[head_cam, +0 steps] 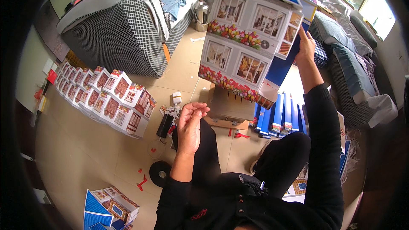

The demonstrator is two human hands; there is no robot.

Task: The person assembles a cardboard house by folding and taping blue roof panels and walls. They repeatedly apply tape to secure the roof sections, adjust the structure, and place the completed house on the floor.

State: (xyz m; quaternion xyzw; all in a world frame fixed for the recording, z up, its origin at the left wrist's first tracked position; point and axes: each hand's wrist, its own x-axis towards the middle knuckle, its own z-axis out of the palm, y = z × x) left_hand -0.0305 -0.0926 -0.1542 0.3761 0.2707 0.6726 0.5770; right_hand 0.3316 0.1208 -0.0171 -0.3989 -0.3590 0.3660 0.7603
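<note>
My right hand grips the right edge of a tall printed cardboard house with a blue tile-patterned roof. The house is raised in front of me and tilted. Its printed windows and flower rows face me, and a dark blue panel shows behind its right side. My left hand is lifted over my left knee, fingers loosely curled, with nothing visible in it. Partly hidden below the house is a low brown stand with thin dark pins sticking up. Blue folded cardboard pieces lie right of the stand.
Rows of small printed cardboard pieces stand on the floor at left. A black roll, a black block and red scraps lie near my legs. Another cardboard house is lower left. Beds and a metal flask stand beyond.
</note>
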